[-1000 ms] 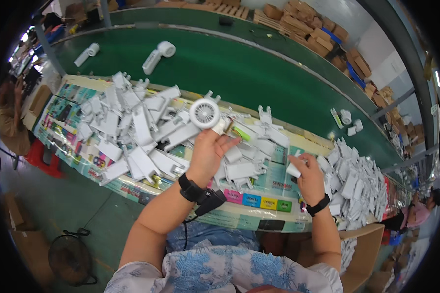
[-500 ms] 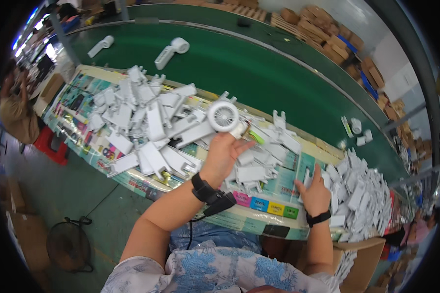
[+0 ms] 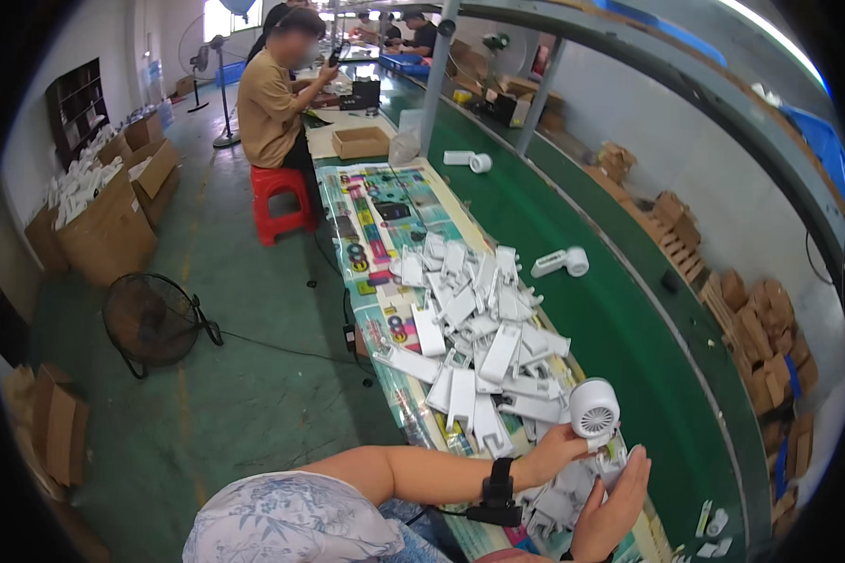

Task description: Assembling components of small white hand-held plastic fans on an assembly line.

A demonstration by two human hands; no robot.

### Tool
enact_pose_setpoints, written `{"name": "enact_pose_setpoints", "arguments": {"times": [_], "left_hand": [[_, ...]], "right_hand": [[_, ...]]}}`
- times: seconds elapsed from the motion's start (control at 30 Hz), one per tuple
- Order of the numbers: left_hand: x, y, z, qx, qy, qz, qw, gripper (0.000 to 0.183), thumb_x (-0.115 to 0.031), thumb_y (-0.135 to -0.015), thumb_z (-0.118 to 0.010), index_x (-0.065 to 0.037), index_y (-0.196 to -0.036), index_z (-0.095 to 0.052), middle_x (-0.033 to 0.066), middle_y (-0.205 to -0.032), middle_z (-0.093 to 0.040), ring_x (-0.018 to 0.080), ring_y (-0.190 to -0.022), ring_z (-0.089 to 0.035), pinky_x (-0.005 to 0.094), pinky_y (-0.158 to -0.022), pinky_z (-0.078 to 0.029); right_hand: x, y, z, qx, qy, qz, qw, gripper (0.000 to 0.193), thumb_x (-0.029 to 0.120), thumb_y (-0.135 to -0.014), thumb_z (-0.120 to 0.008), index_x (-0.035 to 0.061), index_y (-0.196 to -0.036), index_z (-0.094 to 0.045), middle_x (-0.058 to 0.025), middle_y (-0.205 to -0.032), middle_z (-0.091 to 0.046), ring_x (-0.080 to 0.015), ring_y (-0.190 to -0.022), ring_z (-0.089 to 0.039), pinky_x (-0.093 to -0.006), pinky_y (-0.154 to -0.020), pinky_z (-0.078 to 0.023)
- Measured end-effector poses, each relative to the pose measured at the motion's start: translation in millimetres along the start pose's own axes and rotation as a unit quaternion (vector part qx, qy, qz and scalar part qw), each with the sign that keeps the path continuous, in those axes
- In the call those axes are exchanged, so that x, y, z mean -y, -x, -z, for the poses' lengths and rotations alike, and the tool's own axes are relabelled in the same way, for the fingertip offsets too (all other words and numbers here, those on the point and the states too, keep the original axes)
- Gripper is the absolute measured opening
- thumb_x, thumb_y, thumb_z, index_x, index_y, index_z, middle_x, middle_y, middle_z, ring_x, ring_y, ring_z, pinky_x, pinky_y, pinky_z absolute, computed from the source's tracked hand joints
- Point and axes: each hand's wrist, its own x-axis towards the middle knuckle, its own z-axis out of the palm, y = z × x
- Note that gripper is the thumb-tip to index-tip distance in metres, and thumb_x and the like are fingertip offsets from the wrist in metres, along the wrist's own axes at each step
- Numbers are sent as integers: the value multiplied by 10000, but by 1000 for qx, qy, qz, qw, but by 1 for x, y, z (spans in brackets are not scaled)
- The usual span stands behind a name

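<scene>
My left hand (image 3: 552, 457) pinches a small white handheld fan (image 3: 594, 409) just below its round head, with the slotted grille showing. Close beside it, my right hand (image 3: 613, 507) has its thumb and raised fingers around a white plastic handle shell (image 3: 612, 462), held just under the fan head. The right fingers partly cover this shell, and I cannot tell whether it touches the fan. Beneath and beyond both hands, loose white handle shells (image 3: 460, 394) lie heaped on the printed table covering (image 3: 371, 272).
Along the table runs a green conveyor belt (image 3: 620, 324) carrying white fans (image 3: 561, 263). A co-worker (image 3: 277, 94) sits on a red stool (image 3: 280, 202) at the far end, near a shallow cardboard box (image 3: 361, 143). A black floor fan (image 3: 155, 319) stands left, its cable crossing the floor.
The view has swung to the left, bringing the co-worker into fuller sight. My right hand has come up beside my left, now with a shell in it. The left still holds the fan.
</scene>
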Motion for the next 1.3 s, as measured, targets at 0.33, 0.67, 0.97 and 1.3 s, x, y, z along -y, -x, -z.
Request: {"name": "enact_pose_setpoints", "arguments": {"times": [0.33,0.67,0.97,1.3], "left_hand": [[6,2,4,57,-111,-22,992,323,-98,-816,-610,-12,-1122,-554,31,-1083,-594,98,-985,-539,243,-857,-425],[2,7,1,-6,-168,-40,985,339,-107,-796,-642,-10,-1111,-561,56,-1046,-612,113,-971,-553,253,-863,-431],[-30,11,-19,0,-93,-97,991,293,-112,-837,-606,2,-1101,-554,62,-1037,-616,124,-984,-564,249,-874,-437],[-42,22,-31,57,-52,-25,997,255,-165,-843,-600,-33,-1059,-567,35,-1013,-604,123,-958,-566,261,-848,-448]], "right_hand": [[3,-13,1,-14,-14,17,1000,569,94,-771,-581,-6,-1292,-372,-211,-1268,-441,-386,-1173,-404,-423,-984,-314],[13,-11,-16,10,-124,-59,990,570,118,-809,-570,-7,-1315,-340,-209,-1278,-438,-353,-1178,-421,-386,-964,-338],[-39,15,-53,47,-491,-282,823,338,304,-913,-440,-20,-902,-533,-51,-706,-518,-152,-640,-455,-286,-611,-395],[-11,31,-50,-183,-551,-125,804,583,374,-822,-576,-109,-1130,-471,-200,-1047,-549,-280,-919,-546,-379,-823,-442]]}}
